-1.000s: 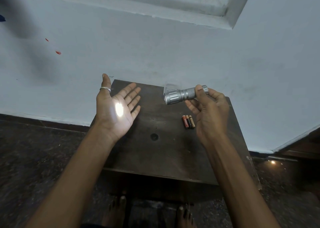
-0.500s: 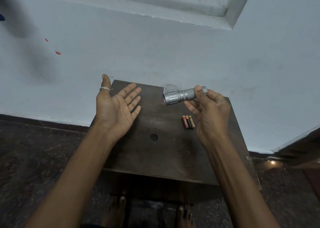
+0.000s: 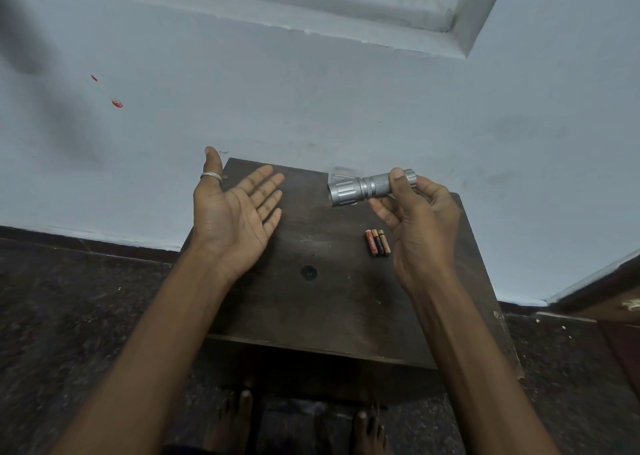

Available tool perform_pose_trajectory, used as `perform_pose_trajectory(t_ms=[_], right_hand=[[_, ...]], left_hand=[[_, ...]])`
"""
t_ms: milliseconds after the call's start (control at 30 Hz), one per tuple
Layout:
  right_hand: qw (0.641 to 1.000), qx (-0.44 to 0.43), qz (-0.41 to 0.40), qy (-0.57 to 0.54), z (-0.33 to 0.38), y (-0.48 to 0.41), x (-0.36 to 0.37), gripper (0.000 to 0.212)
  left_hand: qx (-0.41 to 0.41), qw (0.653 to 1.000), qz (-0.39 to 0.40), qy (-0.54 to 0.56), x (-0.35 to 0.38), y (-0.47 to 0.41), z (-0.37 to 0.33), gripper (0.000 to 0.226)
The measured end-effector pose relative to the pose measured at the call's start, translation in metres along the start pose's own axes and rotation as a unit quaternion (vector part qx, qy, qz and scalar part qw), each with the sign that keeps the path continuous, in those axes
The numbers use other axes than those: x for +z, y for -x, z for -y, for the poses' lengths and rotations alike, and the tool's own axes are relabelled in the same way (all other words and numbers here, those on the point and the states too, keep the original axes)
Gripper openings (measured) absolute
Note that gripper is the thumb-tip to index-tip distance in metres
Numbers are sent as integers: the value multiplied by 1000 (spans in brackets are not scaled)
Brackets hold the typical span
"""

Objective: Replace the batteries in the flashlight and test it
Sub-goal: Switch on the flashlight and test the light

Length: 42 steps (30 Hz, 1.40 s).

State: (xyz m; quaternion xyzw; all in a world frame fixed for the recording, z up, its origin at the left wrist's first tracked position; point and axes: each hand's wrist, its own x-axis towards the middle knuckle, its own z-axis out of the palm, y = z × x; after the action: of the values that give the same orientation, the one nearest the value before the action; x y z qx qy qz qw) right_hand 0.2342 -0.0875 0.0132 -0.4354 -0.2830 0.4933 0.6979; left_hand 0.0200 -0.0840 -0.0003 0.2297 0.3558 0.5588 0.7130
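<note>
Gone now is the bright spot of light that sat on the left palm a second ago; otherwise hardly anything has shifted. The left hand [image 3: 239, 212] hangs spread and empty above the tabletop's [image 3: 311, 316] far left corner, palm turned toward the lens. The right hand [image 3: 420, 224] is clamped on the tail end of the silver flashlight [image 3: 367, 188], thumb on top, holding it level above the far edge with its head pointing left at that palm.

Since the beam lit the palm and has since gone dark, I'd judge the swap finished and the test all but done; setting the flashlight down looks like what remains. Three batteries [image 3: 377, 242] lie side by side on the tabletop just beside the right hand, probably the old ones, though I can't confirm that.

Something clear and pale sits at the far edge behind the flashlight; I can't make it out. Nothing blocks the hands.
</note>
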Motion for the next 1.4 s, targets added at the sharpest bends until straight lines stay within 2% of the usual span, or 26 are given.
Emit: perform_pose_trajectory(t_ms=[133,500,700,1400], right_hand=[[1000,1,4,5,1,2,1,23],[1000,5,6,12,2,3,2,27],[1000,13,14,14,1,3,1,18],[1000,-6,9,10,-2,-1,0,45]], left_hand=[[1,1000,1,-2,1,0,0,92],[-2,1000,-3,-2,0,0,0,92],[-3,1000,-2,-1,0,-1,0,92],[-4,1000,-5,16,2,0,-1,91]])
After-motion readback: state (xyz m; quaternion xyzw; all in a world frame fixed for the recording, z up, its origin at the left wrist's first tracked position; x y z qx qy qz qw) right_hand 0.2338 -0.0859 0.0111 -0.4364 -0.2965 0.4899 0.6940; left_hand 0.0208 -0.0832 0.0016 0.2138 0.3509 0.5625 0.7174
